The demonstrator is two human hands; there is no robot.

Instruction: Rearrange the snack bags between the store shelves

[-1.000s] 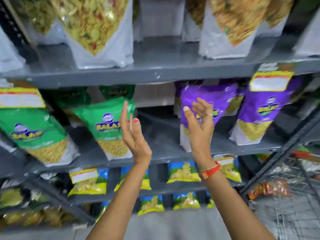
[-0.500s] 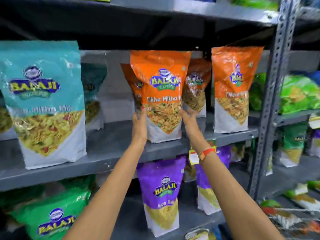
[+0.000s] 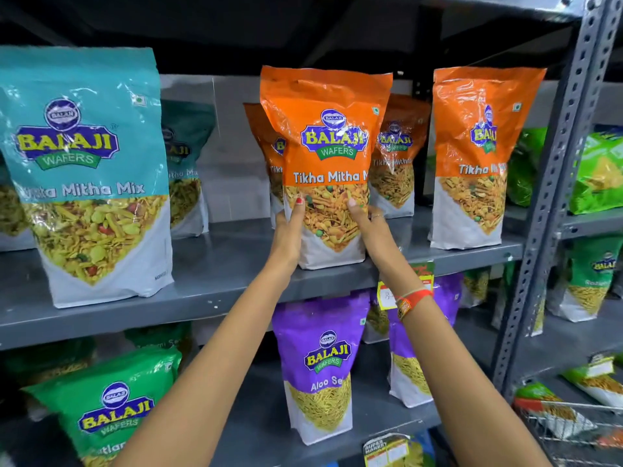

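Hands meet on one snack bag: the left hand (image 3: 289, 232) and the right hand (image 3: 370, 230) press in from either side of the front orange bag (image 3: 325, 163), low down, where the printed snack picture gives way to the white base. Both grips are closed on that bag, thumbs laid flat on its face and the other fingers hidden round its sides and back. Holding it low and from both flanks makes sense for a tall, soft pouch, since the weight sits at the bottom and the slack top would fold if pinched there.

The bag stands upright at the front edge of the grey shelf (image 3: 219, 264); whether its base rests on the metal or is just clear of it I cannot tell. More orange bags (image 3: 396, 156) stand close behind it, and another orange bag (image 3: 472, 156) stands apart to the right, so the same flavour is grouped in one stretch. A teal bag (image 3: 87, 176) stands well to the left on the same shelf, with a clear gap between. Purple bags (image 3: 320, 362) stand on the shelf below.

Both forearms reach upward and inward from the bottom of the view, nearly straight at the elbow, wrists bent slightly back. A red-and-orange wristband (image 3: 413, 299) circles the right wrist.
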